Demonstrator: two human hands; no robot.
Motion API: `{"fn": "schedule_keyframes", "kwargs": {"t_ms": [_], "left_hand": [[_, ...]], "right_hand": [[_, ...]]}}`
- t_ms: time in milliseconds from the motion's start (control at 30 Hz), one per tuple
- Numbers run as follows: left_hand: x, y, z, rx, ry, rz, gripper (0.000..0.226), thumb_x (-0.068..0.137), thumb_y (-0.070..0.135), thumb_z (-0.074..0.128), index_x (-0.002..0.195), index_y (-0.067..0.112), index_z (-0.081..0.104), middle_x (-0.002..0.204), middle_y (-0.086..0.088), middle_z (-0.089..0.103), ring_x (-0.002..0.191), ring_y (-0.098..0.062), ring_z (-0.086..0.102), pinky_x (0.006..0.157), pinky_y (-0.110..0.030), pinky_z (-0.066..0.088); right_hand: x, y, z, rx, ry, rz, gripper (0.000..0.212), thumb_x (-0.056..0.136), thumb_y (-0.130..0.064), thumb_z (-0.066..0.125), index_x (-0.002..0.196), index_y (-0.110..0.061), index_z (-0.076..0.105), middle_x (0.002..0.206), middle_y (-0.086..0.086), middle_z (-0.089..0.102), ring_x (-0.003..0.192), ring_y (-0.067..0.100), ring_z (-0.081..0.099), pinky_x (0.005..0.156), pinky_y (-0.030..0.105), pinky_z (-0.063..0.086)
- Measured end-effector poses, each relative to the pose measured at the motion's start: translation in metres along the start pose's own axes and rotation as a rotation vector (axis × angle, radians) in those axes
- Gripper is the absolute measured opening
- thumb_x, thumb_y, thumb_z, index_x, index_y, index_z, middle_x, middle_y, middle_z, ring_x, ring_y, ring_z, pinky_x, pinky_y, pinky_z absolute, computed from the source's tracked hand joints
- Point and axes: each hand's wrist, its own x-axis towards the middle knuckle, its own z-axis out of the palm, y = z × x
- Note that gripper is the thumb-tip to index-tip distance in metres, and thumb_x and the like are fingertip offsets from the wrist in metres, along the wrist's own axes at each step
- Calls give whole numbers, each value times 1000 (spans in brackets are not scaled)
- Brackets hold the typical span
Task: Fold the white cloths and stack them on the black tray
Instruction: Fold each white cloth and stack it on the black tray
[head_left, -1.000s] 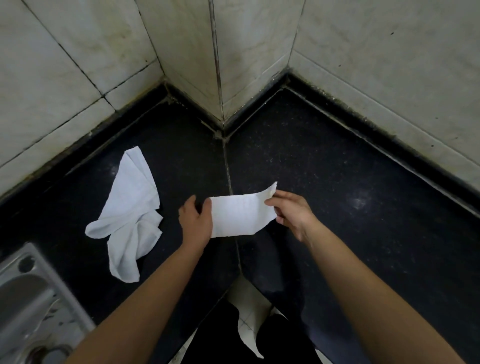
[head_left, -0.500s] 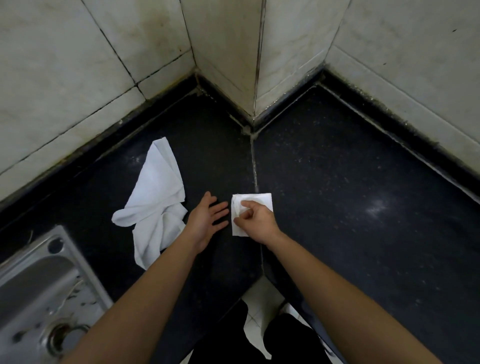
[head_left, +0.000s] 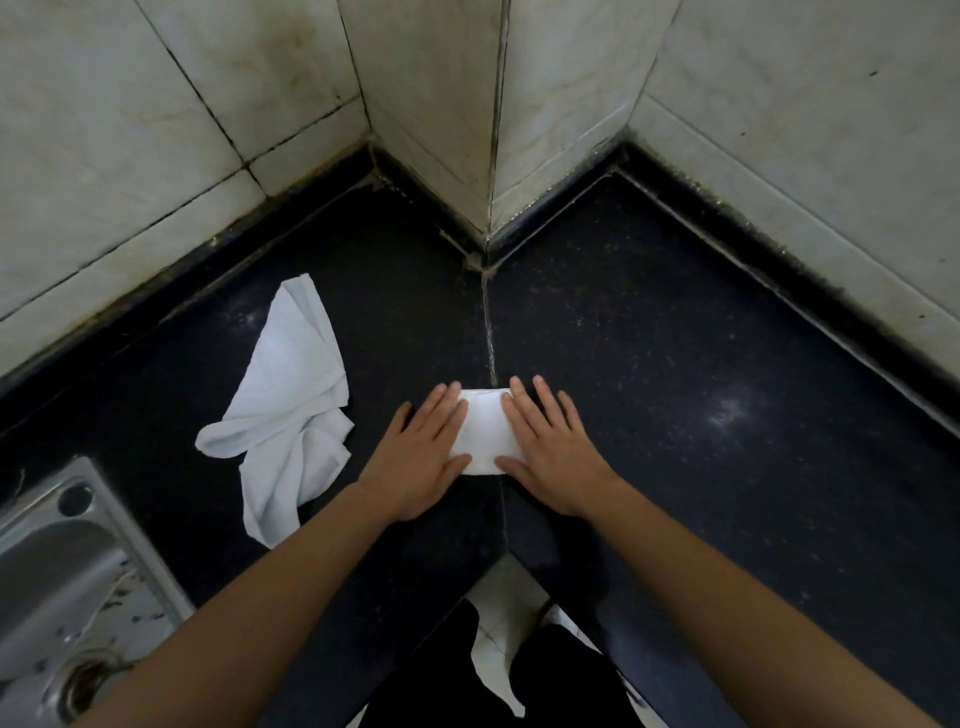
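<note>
Between the two hands, a folded white cloth (head_left: 485, 434) lies flat on the black counter (head_left: 675, 415), over the seam where its two slabs meet. Left hand (head_left: 423, 457) presses the cloth's left edge, fingers straight and spread. Right hand (head_left: 550, 452) presses the right edge likewise, palm down. Well to the left of the left hand, a second white cloth (head_left: 288, 410) lies crumpled and unfolded. Farther left and nearer the person, a steel sink (head_left: 57, 561) is set into the counter.
</note>
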Motion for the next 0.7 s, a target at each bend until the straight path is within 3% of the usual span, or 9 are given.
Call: {"fn": "schedule_keyframes", "kwargs": {"t_ms": [100, 167, 533, 700], "left_hand": [[6, -11, 2, 112, -113, -11, 84, 92, 61, 3, 157, 9, -4, 164, -5, -18, 151, -18, -14, 123, -50, 11], [7, -18, 6, 102, -101, 11, 84, 94, 64, 8, 157, 10, -4, 164, -4, -17, 151, -17, -12, 123, -49, 9], [12, -28, 2, 81, -153, 36, 90, 95, 70, 24, 157, 14, -11, 164, -1, -22, 151, -14, -16, 122, -44, -1], [15, -13, -9, -113, -82, -57, 89, 88, 66, 47, 156, 16, 16, 165, -1, 13, 151, -17, 12, 121, -43, 11]], "right_hand": [[9, 6, 6, -108, -128, 18, 96, 89, -73, 3, 159, -7, -7, 167, 10, -13, 153, 34, -13, 124, 56, 0], [14, 11, 8, -96, -169, 17, 103, 82, -77, -4, 158, -8, -12, 166, 9, -19, 153, 32, -17, 123, 56, -3], [21, 18, 13, -75, -193, -11, 105, 85, -83, 8, 154, -11, -24, 163, 6, -29, 151, 30, -24, 123, 54, -9], [12, 10, 0, 65, -171, 40, 106, 91, -76, 38, 158, -16, -16, 165, 5, -25, 153, 26, -17, 124, 52, 2]]}}
